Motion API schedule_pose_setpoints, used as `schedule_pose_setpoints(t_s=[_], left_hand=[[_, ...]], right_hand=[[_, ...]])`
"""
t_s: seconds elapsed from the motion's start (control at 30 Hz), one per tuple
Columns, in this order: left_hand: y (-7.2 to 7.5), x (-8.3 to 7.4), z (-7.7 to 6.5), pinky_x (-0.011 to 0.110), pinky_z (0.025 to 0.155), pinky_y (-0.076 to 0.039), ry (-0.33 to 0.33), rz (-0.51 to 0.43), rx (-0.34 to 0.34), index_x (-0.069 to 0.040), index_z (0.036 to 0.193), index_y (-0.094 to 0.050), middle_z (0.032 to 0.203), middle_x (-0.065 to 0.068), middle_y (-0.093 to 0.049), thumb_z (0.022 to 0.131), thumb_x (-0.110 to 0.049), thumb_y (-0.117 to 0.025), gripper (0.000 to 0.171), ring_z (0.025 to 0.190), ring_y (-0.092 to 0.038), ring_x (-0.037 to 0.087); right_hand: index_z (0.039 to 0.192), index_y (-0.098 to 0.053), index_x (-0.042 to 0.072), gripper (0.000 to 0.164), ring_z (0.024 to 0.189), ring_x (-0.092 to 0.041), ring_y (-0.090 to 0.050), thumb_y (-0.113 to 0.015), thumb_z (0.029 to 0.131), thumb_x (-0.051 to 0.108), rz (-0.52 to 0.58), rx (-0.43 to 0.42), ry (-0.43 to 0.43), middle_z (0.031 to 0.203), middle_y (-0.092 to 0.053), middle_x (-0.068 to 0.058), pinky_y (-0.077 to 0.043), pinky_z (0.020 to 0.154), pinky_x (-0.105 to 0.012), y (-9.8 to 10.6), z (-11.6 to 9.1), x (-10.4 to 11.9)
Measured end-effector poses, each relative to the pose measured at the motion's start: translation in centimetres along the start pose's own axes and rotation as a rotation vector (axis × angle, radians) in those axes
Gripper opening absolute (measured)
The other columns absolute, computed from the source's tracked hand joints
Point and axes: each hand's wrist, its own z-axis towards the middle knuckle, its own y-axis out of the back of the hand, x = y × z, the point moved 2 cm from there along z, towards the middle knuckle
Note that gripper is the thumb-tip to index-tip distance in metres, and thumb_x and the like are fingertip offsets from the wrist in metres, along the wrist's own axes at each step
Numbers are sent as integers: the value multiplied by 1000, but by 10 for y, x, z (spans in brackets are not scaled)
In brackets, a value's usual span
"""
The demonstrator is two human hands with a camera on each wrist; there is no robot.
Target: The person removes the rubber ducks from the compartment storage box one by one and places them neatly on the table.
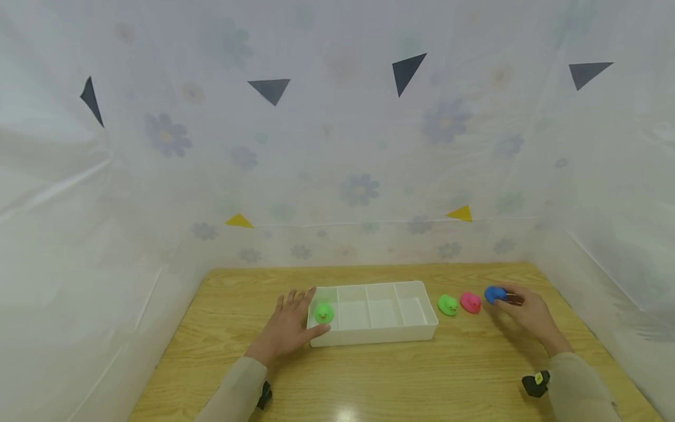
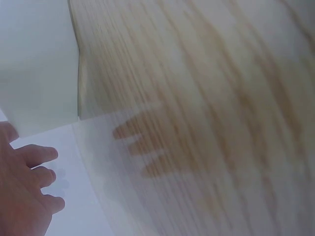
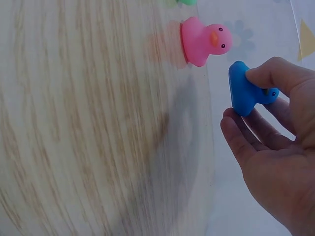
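My right hand (image 1: 531, 315) pinches a blue rubber duck (image 3: 241, 91) between thumb and fingers, raised off the table in the right wrist view. Just left of it on the table sit a pink rubber duck (image 1: 470, 302) and a green rubber duck (image 1: 447, 305). My left hand (image 1: 286, 327) is spread at the left end of a white divided tray (image 1: 374, 336), its thumb at the front rim and its index finger by the back left corner. Inside the leftmost compartment is another green duck (image 1: 324, 313); the tray's other compartments hold nothing.
The wooden table (image 1: 401, 381) is enclosed at the back and sides by a pale flowered sheet (image 1: 337, 146). Black and yellow triangles are on the back sheet. A dark strap piece (image 1: 535, 384) shows by the right sleeve.
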Motion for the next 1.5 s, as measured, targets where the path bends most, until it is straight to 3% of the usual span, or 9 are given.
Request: schedule_pose_setpoints(t_s=[0.17,0.23,0.3,0.37,0.43,0.6,0.8,1.5], left_hand=[[-1,1,1,70,129,-11,0,5,-1,-19,171,-17,168,24,-36,96,-81,-48,103,160,-20,49],[-1,1,1,70,129,-10,-2,-3,-4,-18,171,-18,168,25,-36,96,-81,-49,103,160,-20,49],[-1,1,1,70,129,-10,-6,-6,-5,-17,171,-18,168,24,-36,96,-81,-49,103,160,-21,49],[-1,1,1,71,128,-11,-11,-13,-11,-15,170,-20,167,25,-37,96,-80,-50,103,160,-22,50],[-1,1,1,72,128,-11,-13,-14,-11,-15,170,-20,167,24,-37,96,-80,-50,103,160,-22,50],[0,0,1,71,128,-11,-13,-18,-9,-16,171,-20,167,24,-37,96,-79,-51,103,160,-22,49],[0,1,1,71,129,-12,-5,-7,-1,-15,170,-20,168,24,-37,95,-81,-50,104,160,-22,49],[-1,0,0,70,129,-10,0,-24,-5,-17,171,-20,168,24,-36,96,-79,-51,102,161,-19,48]], right_hand=[[146,-59,-1,54,100,10,-53,-70,103,30,-32,7,11,138,-62,-34,-52,79,-18,-2,2,-4],[145,-59,-3,54,103,-3,-64,-71,103,29,-39,10,13,137,-62,-35,-54,80,-23,-4,3,-4],[144,-59,-5,53,107,-26,-70,-71,103,27,-44,10,10,137,-62,-36,-57,82,-29,-5,4,-4],[144,-58,-6,52,115,-47,-67,-69,104,24,-46,20,6,138,-60,-38,-59,84,-36,-6,4,-5],[145,-57,-7,51,120,-54,-63,-68,104,22,-39,27,-2,139,-59,-39,-61,87,-45,-8,5,-5],[143,-57,-8,49,119,-55,-62,-67,104,20,-45,36,-16,138,-58,-41,-59,91,-60,-9,6,-4],[142,-58,-9,50,114,-50,-65,-68,104,21,-73,49,-41,135,-61,-39,-59,87,-52,-10,7,-4],[144,-52,-10,51,121,-55,-61,-65,105,20,-71,40,-23,137,-59,-40,-55,95,-64,-18,9,-16]])
